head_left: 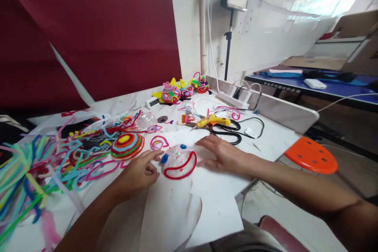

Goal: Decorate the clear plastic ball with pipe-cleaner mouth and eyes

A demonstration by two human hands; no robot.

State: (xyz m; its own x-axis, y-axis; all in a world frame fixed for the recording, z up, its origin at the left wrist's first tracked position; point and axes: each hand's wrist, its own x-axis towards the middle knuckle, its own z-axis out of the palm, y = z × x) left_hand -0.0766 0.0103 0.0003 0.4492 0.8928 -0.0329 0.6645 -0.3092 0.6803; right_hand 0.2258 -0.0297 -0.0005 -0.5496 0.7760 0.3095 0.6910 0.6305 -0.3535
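Observation:
A clear plastic dome (pixel 179 162) rests on the white table between my two hands. Red pipe cleaner outlines a curved mouth shape on it, and blue round pieces sit near its top. At its left side is my left hand (pixel 141 170), index finger stretched toward the dome and the other fingers curled, with nothing visible in it. My right hand (pixel 220 153) lies on the other side with fingers apart, close to the dome's edge and holding nothing. A pink pipe cleaner loop (pixel 158 143) lies just behind the dome.
Left of the hands spread many coloured pipe cleaners (pixel 26 177) and a striped coiled dome (pixel 127 145). Behind the right hand lie a yellow glue gun (pixel 214 120) and black-handled scissors (pixel 233 137). Finished colourful figures (pixel 171 93), a power strip (pixel 233 98) and an orange stool (pixel 311 155) are farther off.

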